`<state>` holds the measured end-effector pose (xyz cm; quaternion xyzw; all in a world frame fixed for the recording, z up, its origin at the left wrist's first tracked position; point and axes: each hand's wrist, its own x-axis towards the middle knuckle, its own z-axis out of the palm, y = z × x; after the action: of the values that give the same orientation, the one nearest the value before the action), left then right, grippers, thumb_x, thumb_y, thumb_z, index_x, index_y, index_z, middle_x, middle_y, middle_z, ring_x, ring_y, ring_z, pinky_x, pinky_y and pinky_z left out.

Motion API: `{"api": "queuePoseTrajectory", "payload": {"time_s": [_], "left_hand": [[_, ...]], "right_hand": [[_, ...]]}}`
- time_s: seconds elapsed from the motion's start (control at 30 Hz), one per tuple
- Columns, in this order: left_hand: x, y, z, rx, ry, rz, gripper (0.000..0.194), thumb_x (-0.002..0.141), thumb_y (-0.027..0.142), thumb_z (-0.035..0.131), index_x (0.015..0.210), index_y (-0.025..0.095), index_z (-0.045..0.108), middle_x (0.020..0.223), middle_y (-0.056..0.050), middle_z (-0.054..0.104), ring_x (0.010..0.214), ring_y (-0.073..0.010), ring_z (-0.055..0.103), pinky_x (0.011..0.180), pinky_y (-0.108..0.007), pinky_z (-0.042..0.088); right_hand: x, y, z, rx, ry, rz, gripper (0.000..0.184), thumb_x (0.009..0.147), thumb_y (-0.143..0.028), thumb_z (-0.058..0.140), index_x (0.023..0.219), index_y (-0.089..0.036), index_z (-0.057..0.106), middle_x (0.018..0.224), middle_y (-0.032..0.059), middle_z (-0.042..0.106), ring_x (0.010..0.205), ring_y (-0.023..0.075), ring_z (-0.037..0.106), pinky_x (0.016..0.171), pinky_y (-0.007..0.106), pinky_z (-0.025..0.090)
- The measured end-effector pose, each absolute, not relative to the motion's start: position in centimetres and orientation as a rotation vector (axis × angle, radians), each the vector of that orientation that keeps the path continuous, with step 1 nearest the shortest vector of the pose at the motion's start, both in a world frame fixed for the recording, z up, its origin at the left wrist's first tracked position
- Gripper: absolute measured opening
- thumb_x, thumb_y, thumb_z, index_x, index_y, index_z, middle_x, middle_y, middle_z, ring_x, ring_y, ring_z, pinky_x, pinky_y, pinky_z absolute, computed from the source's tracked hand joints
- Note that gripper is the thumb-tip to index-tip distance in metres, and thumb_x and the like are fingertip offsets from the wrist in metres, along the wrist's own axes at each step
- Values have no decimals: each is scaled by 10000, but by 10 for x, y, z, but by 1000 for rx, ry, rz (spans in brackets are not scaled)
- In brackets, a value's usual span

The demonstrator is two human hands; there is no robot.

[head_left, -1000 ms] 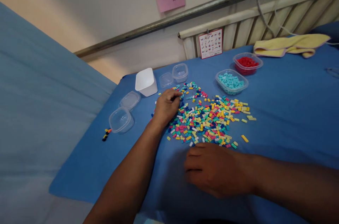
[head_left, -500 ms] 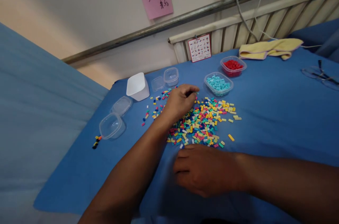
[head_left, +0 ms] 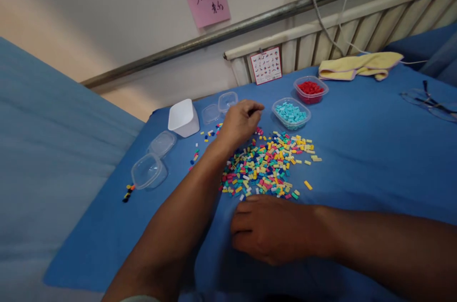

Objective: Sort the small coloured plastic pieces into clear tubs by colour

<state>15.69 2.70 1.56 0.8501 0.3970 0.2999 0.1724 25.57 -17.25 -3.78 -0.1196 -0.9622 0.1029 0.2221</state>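
Observation:
A loose pile of small toy building bricks (head_left: 267, 164) in many colours lies on the blue cloth. My left hand (head_left: 243, 121) is above the far side of the pile, thumb and fingers pinched together; anything between the tips is too small to make out. To its right stands a clear tub of light blue bricks (head_left: 291, 114), with a clear tub of red bricks (head_left: 310, 92) behind it. My right hand (head_left: 273, 229) rests at the pile's near edge with its fingers curled under, so what they hold, if anything, is hidden.
At the left are a white bin (head_left: 183, 118), a clear tub (head_left: 146, 172), its lid (head_left: 162, 144) and a few dark and orange bricks (head_left: 128, 193). Another clear tub (head_left: 227, 101) stands behind my left hand. A yellow cloth (head_left: 360, 66) and glasses (head_left: 430, 102) lie at the right.
My left hand has moved a little up and away from me, toward the back of the pile. My right hand has stayed nearly in place. The whole view has shifted slightly.

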Motion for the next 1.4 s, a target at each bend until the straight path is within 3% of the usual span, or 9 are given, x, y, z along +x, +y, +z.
{"api": "queuePoseTrajectory", "payload": {"time_s": [0.2, 0.43, 0.63, 0.9, 1.1, 1.27, 1.4], "left_hand": [[79, 31, -4, 2146, 1388, 944, 259, 969, 243, 678, 1137, 173, 863, 1020, -56, 846, 914, -206, 768, 889, -334, 630], [35, 23, -35, 2351, 1524, 861, 282, 1019, 242, 638, 1187, 215, 864, 1186, -77, 833, 1105, -238, 775, 1068, -374, 601], [53, 21, -28, 2614, 1579, 475, 299, 1082, 363, 635, 1231, 221, 852, 1221, -104, 826, 1197, -306, 742, 1056, -432, 582], [74, 17, -22, 2796, 1489, 138, 342, 1104, 225, 536, 1273, 200, 832, 1261, -138, 789, 1236, -297, 712, 1052, -410, 569], [75, 14, -19, 2881, 1371, 150, 327, 1122, 207, 519, 1254, 203, 818, 1260, -141, 779, 1212, -296, 707, 1042, -416, 567], [81, 10, -16, 2823, 1353, 385, 322, 1126, 244, 548, 1349, 202, 777, 1290, -149, 765, 1196, -303, 715, 1028, -427, 576], [84, 10, -20, 2786, 1246, 343, 315, 1126, 225, 521, 1284, 205, 793, 1249, -135, 760, 1162, -280, 725, 1035, -412, 585]], "right_hand": [[255, -174, -39, -333, -2673, 345, 172, 1091, -269, 637, 964, -210, 737, 1025, 18, 752, 980, 198, 598, 806, 387, 432], [253, -176, -46, -347, -2691, 386, 178, 1106, -282, 596, 999, -219, 724, 1056, 20, 754, 973, 204, 587, 805, 399, 406], [252, -178, -47, -366, -2665, 417, 144, 1088, -280, 613, 1055, -217, 738, 1052, 12, 753, 953, 207, 565, 785, 411, 382], [251, -178, -45, -382, -2660, 431, 152, 1100, -275, 597, 1027, -220, 718, 1036, 6, 745, 948, 200, 557, 777, 402, 363], [251, -177, -46, -365, -2679, 442, 129, 1078, -284, 629, 1046, -214, 732, 1073, 16, 760, 965, 209, 558, 787, 409, 385], [252, -178, -44, -367, -2693, 433, 155, 1089, -272, 606, 1018, -218, 732, 1050, 18, 764, 954, 206, 569, 787, 406, 393], [252, -177, -43, -362, -2700, 427, 167, 1101, -282, 606, 1035, -219, 747, 1051, 26, 768, 956, 207, 572, 791, 405, 393]]}}
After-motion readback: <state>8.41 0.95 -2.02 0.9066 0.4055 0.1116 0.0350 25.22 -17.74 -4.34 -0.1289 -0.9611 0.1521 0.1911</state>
